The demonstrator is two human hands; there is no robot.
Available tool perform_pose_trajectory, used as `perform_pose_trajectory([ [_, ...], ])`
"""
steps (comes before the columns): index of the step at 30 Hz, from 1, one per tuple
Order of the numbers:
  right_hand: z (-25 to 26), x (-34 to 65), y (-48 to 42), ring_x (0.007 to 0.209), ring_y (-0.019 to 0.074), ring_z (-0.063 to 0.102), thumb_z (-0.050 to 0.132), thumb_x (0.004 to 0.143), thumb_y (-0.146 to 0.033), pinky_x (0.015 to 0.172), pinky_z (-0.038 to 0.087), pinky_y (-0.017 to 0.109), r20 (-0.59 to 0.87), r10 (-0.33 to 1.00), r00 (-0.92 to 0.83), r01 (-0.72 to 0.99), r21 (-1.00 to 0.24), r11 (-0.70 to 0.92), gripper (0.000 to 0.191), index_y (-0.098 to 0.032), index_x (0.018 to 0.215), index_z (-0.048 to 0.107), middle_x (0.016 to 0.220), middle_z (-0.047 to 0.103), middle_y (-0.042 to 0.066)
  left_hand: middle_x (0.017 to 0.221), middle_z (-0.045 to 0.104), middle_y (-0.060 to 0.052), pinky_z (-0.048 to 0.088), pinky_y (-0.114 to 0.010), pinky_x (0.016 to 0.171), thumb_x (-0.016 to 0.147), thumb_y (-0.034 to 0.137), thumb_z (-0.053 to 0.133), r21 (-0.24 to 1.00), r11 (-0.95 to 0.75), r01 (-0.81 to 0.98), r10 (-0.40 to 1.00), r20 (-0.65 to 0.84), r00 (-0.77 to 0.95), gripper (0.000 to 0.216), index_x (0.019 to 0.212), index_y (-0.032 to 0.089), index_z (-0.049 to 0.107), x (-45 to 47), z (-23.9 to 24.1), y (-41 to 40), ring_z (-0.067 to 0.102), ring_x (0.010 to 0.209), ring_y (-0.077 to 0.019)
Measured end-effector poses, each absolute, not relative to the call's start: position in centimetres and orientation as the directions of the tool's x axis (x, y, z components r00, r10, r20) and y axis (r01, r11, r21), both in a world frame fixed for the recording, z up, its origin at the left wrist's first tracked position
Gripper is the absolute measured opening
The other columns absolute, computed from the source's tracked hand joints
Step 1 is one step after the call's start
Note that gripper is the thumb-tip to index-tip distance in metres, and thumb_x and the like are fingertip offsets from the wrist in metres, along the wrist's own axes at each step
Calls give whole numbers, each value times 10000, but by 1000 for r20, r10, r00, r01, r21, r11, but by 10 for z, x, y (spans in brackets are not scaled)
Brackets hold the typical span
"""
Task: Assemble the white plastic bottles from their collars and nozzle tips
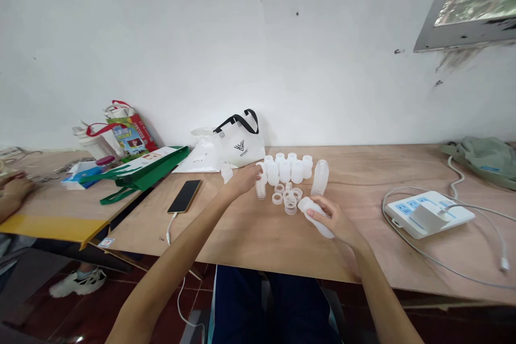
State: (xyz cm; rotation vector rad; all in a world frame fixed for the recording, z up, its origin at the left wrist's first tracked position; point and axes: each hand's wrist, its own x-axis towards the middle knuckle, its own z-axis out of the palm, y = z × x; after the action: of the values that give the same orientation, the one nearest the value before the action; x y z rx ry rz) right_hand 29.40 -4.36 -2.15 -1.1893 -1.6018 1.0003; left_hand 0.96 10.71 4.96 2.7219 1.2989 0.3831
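My right hand (336, 220) is wrapped round a translucent white plastic bottle (312, 210) lying tilted just above the wooden table (250, 231). My left hand (245, 178) reaches forward, its fingertips pinched at a small stack of clear rings (260, 189) beside a group of upright white bottles (288, 167). Several loose clear rings (287, 196) lie between my hands. One taller clear bottle (320, 177) stands to the right of the group.
A black phone (184, 196) on a cable lies left of my arm. Behind stand a white tote bag (239, 145), a green bag (139, 169) and a red gift bag (131, 131). A power strip (429, 212) with cables sits right. Another person's hand (16, 188) rests far left.
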Motion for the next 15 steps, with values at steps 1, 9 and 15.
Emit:
perform_pose_trajectory([
  [1,-22,294,-43,1025,270,674,662,915,-560,857,530,376,182,971,-155,267,-939,219,381,-274,1166,681,1155,731,47,1010,701,-97,515,-363,832,970,164,461,206,-629,750,777,181,602,163,992,173,623,8,49,108,671,913,-246],
  [9,-22,294,-44,1060,275,671,648,914,-581,882,530,379,173,973,-151,293,-932,212,402,-271,1169,675,1174,728,43,1096,709,-118,520,-382,868,976,188,442,237,-618,750,786,203,584,200,1065,175,620,0,51,116,664,1009,-263],
  [15,-20,293,-44,1042,268,672,655,913,-574,877,525,373,179,972,-155,289,-932,218,393,-265,1156,674,1142,734,44,1046,704,-81,511,-354,899,927,100,452,227,-636,738,772,170,613,198,991,195,613,7,48,107,667,1002,-236],
])
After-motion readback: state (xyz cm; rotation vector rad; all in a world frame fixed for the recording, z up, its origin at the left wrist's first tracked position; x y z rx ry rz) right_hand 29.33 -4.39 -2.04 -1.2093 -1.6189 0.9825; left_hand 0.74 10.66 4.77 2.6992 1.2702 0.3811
